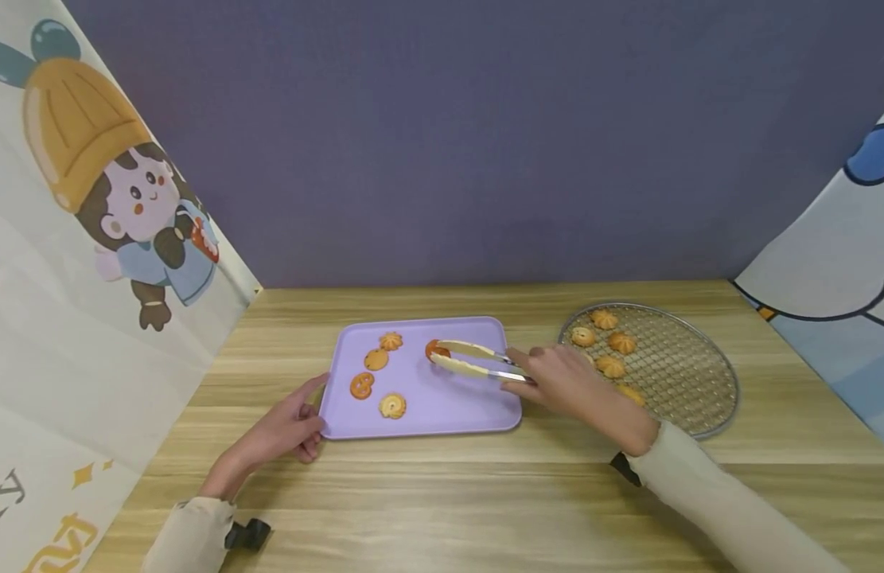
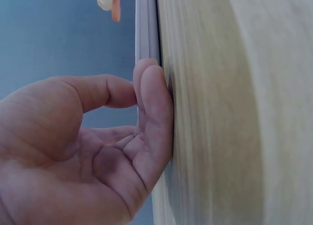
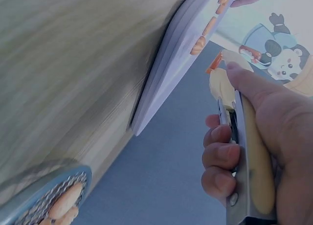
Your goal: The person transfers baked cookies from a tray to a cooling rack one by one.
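Note:
My right hand (image 1: 566,380) grips a pair of metal tongs (image 1: 472,348) with cream-coloured tips. Between those tips is a reddish-brown cookie (image 1: 432,348), raised above the lilac tray (image 1: 449,410) in both wrist views. At the tray's near left corner, my left hand (image 2: 98,142) pinches the rim between thumb and fingers. On the tray's left half lie a flower-shaped cookie (image 1: 391,341), a round flat cookie (image 1: 375,360), a pretzel-shaped cookie (image 1: 362,385) and a pale swirled cookie (image 1: 393,406).
To the right of the tray lies a round wire-mesh rack (image 1: 688,374) with several cookies along its left side, some partly hidden by my right arm. Both stand on a wooden table (image 1: 427,501). A dark panel (image 1: 449,143) rises behind, with printed cloth at both sides.

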Demonstrator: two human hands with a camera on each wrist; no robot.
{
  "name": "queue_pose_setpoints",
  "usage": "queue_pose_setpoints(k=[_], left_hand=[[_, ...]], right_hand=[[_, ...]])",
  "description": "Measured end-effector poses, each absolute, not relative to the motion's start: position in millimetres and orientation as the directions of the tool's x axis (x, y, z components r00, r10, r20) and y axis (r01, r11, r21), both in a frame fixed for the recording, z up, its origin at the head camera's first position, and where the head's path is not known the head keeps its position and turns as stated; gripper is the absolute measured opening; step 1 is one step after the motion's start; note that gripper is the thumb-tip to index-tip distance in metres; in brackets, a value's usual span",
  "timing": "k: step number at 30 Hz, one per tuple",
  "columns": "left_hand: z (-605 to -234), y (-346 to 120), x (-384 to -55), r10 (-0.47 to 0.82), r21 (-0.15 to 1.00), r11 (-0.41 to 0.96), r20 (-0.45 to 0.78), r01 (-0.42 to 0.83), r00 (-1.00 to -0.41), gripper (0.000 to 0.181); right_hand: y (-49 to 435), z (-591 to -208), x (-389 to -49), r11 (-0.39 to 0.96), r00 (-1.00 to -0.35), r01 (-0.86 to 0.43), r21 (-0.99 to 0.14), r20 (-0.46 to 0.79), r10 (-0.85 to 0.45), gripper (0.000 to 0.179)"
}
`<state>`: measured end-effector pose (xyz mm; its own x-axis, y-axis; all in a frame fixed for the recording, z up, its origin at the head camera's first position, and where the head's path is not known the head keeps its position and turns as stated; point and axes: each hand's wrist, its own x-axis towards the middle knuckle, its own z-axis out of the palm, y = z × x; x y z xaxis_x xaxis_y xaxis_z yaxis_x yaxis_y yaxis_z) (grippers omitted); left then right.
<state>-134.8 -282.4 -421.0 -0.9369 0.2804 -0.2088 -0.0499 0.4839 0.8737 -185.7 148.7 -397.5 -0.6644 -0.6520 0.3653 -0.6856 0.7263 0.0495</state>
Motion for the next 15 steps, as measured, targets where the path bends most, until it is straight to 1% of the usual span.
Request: queue_pose_setpoints(k=[5, 9, 12, 15], left_hand=[[-421, -283, -135, 0.291, 0.878, 0.476, -0.209, -0.048, -0.933, 0.077], [-421, -282, -135, 0.285, 0.877, 0.479, -0.211, -0.052, -0.935, 0.076], [-421, -282, -135, 0.272, 0.873, 0.484, -0.213, -0.058, -0.938, 0.076], [-421, -281, -135, 0.264, 0.87, 0.488, -0.216, -0.063, -0.94, 0.076]], right_hand=[[162, -399, -178, 0.722, -0.647, -0.689, 0.055, 0.401, -0.648, 0.048], [172, -398, -171, 0.734, -0.657, -0.678, 0.04, 0.415, -0.629, 0.042], [180, -397, -165, 0.747, -0.661, -0.663, 0.052, 0.428, -0.617, 0.042], [187, -395, -160, 0.746, -0.652, -0.662, 0.064, 0.441, -0.617, 0.042]])
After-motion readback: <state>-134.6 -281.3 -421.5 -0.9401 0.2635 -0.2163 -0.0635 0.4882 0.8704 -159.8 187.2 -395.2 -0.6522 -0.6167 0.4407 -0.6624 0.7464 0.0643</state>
